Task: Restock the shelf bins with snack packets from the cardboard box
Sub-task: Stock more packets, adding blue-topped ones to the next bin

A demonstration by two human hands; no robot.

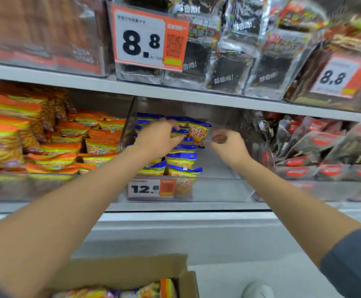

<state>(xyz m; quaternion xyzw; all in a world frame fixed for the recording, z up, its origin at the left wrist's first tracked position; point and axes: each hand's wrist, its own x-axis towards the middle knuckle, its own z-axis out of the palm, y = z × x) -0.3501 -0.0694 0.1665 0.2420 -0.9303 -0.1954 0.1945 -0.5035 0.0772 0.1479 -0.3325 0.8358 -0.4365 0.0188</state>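
Blue-and-yellow snack packets (181, 160) are stacked in the left half of a clear shelf bin (218, 190); the bin's right half is bare. My left hand (155, 138) reaches into the bin, its fingers curled over the top of a blue packet at the back of the stack. My right hand (226, 143) hovers just right of an upright packet (199, 131), fingers loosely curled and holding nothing. The cardboard box (121, 272) stands at the bottom, with several packets (145, 290) inside.
A bin of orange packets (56, 143) is on the left and dark red packets (315, 151) on the right. The upper shelf (175, 91) carries black-and-silver packs (229, 65). A 12.8 price tag (145, 188) sits on the bin front. A shoe (257, 289) shows beside the box.
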